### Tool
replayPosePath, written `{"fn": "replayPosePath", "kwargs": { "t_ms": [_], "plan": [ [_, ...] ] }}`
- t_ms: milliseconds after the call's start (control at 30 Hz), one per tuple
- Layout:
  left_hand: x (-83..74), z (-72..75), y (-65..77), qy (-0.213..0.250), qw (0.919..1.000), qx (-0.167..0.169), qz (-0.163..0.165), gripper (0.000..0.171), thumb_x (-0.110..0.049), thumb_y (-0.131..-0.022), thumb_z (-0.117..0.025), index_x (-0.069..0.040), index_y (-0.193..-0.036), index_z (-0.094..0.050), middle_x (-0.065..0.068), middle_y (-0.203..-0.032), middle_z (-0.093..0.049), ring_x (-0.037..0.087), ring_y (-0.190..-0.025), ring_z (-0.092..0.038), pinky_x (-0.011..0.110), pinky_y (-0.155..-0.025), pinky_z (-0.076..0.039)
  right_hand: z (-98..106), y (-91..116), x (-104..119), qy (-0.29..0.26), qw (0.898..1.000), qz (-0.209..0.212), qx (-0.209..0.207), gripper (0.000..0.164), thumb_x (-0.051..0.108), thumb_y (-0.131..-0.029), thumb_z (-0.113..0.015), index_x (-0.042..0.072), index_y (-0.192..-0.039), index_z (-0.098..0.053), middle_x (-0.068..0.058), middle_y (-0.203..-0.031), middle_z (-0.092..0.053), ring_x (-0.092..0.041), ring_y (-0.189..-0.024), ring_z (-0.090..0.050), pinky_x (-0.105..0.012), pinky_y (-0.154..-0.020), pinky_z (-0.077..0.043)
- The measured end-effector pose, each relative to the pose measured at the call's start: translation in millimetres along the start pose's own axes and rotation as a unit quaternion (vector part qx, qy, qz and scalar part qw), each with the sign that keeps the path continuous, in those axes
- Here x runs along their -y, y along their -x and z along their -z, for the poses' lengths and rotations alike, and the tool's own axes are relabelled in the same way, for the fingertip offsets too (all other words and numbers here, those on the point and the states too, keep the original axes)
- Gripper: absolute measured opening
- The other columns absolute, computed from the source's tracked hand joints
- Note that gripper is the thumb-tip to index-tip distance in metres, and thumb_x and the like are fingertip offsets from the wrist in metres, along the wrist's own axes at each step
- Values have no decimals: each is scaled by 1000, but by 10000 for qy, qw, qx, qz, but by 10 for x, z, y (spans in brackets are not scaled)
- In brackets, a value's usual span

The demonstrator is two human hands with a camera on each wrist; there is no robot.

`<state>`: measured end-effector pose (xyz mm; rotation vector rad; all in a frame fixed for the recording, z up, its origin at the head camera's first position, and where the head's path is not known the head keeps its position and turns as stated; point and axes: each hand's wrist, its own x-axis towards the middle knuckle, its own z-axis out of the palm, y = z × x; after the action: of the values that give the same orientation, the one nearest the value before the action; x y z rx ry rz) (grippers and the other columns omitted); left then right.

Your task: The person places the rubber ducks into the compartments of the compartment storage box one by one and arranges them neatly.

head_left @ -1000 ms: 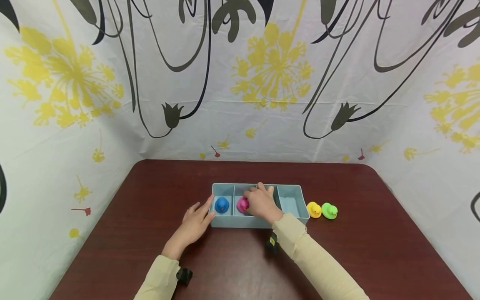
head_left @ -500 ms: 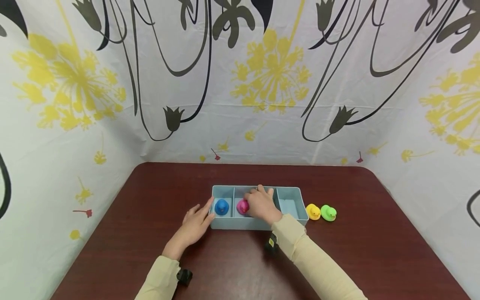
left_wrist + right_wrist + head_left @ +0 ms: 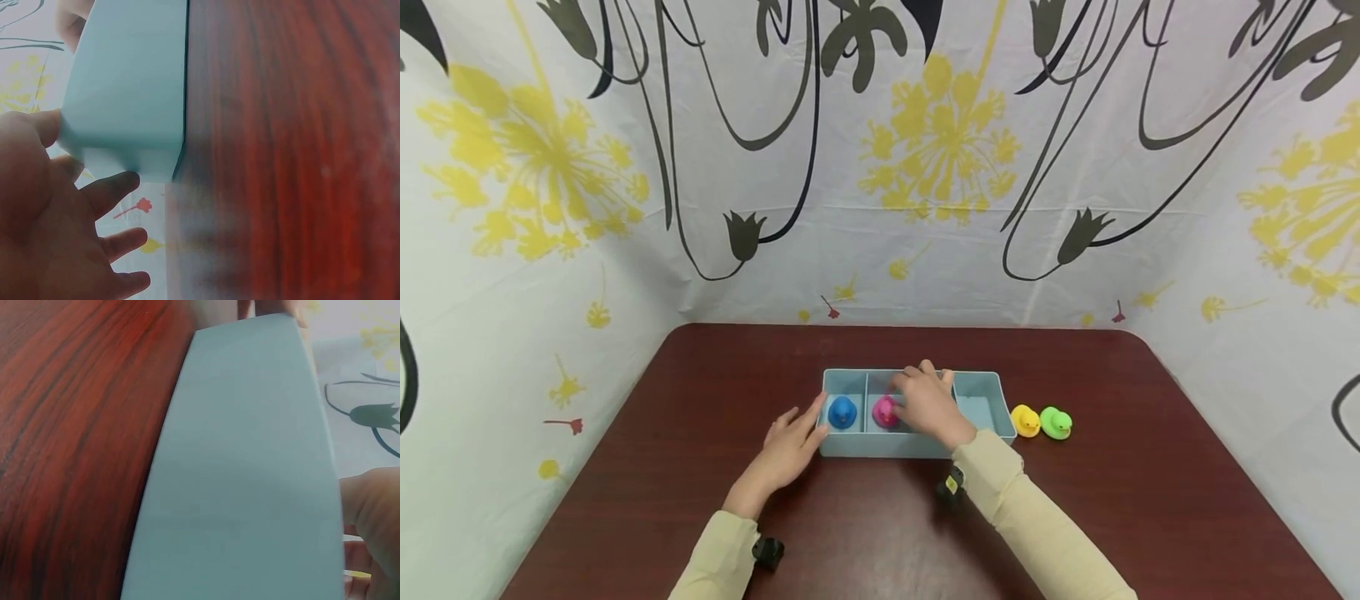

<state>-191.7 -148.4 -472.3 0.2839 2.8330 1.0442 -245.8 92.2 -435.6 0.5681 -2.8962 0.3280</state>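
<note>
A light blue tray [image 3: 880, 446] with three compartments stands on the table. Its left compartment holds a blue toy duck [image 3: 842, 412]. A pink toy duck [image 3: 886, 412] sits in the middle one. My right hand [image 3: 931, 406] hovers over the middle of the tray, its fingertips just to the right of the pink duck and loosely spread. The tray wall hides those fingertips in the right wrist view. With fingers spread, my left hand [image 3: 790, 450] rests against the tray's left end; in the left wrist view, thumb and fingers touch the end wall [image 3: 125, 156].
Just right of the tray, a yellow toy duck [image 3: 1026, 421] and a green toy duck [image 3: 1056, 423] sit side by side on the dark red wooden table [image 3: 1120, 517]. A patterned cloth [image 3: 880, 250] hangs behind and at both sides.
My right hand has drawn slightly right from the pink duck and loosened its fingers, leaving the duck in the middle compartment. The left hand stays at the tray's end.
</note>
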Motion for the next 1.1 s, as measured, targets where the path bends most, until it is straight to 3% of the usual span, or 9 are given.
{"fn": "replayPosePath", "kwargs": {
  "t_ms": [333, 1100],
  "plan": [
    [13, -17, -2, -42, 10000, -6, -10, 60, -42, -100, -43, -30, -154, -17, 10, -152, -38, 42, -142, -19, 69, -108, -12, 92, 12, -86, -295, 9982, -165, -485, 22, 21, -77, -79, 19, -99, -74, 2, -96, -68, -17, -85, -41, -47, -74, -22],
    [-5, -13, 2, -20, 10000, -16, -22, 60, -41, -100, -43, -30, -154, -17, 10, -151, -38, 43, -142, -19, 69, -108, -12, 311, 177, -365, -565, 9956, -385, -640, 21, 22, -79, -78, 17, -99, -74, 0, -94, -69, -19, -87, -46, -48, -73, -22]
  ]
}}
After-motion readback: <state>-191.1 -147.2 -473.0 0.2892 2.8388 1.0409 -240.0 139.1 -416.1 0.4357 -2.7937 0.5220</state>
